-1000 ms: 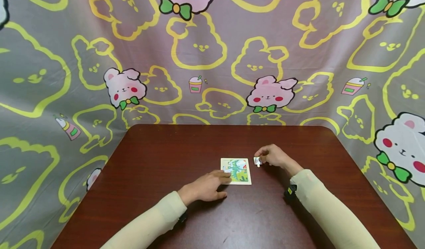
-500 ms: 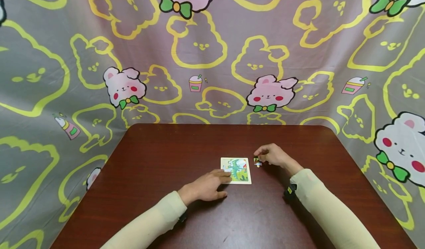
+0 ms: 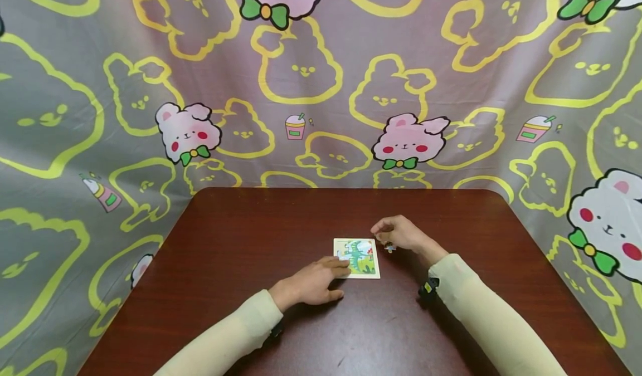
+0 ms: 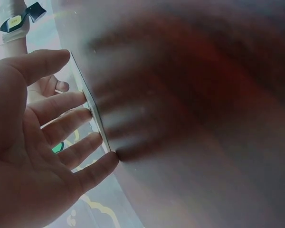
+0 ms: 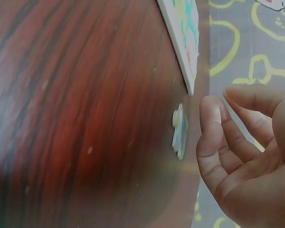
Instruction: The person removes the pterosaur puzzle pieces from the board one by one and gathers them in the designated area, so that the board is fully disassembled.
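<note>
A small square jigsaw puzzle (image 3: 368,258) with a green dinosaur picture and pale border lies flat on the table. My left hand (image 3: 313,281) rests with spread, mostly straight fingers over its left edge; in the left wrist view the fingertips (image 4: 88,114) meet the puzzle's edge. Just right of the puzzle, my right hand (image 3: 401,234) hovers with bent fingers, thumb and forefinger close together. Whether a piece is between them is hidden. Below that hand, puzzle pieces (image 5: 180,130) lie on the table, apparently stacked; the hand partly covers them in the head view.
The dark reddish-brown table (image 3: 261,220) has rounded far corners. A grey cloth (image 3: 331,42) printed with bunnies and yellow outlines hangs behind it and along both sides. A dark band with a small device (image 3: 429,287) sits on the right wrist.
My right hand has shifted left from the loose pieces toward the puzzle. The upper face showing on those pieces went from white to coloured. My left hand and the puzzle stay put.
</note>
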Available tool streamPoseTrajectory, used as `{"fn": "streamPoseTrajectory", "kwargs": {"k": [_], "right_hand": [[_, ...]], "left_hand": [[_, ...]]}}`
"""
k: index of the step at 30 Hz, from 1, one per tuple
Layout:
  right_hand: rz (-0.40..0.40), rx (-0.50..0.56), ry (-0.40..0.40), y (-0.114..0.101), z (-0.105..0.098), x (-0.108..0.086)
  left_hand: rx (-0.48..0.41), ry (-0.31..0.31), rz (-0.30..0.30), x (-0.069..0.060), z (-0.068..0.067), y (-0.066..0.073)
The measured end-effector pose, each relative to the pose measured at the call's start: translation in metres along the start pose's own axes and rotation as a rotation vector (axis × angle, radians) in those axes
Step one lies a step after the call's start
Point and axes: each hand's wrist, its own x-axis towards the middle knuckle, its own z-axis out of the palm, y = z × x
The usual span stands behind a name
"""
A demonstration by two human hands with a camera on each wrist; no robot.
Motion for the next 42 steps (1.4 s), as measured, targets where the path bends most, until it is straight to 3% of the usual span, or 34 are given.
{"fn": "streamPoseTrajectory", "kwargs": {"k": [15,25,42], "right_hand": [[-0.027,-0.01,-0.046,-0.02,0.02,0.008],[-0.027,0.004,-0.065,-0.023,0.032,0.013],[-0.04,-0.031,-0.063,-0.022,0.036,0.017]], "left_hand": [[0.001,-0.005,-0.004,0.001,0.001,0.0],[-0.004,-0.008,0.001,0.0,0.0,0.0],[0.042,0.009,0.019,0.003,0.001,0.003]]}}
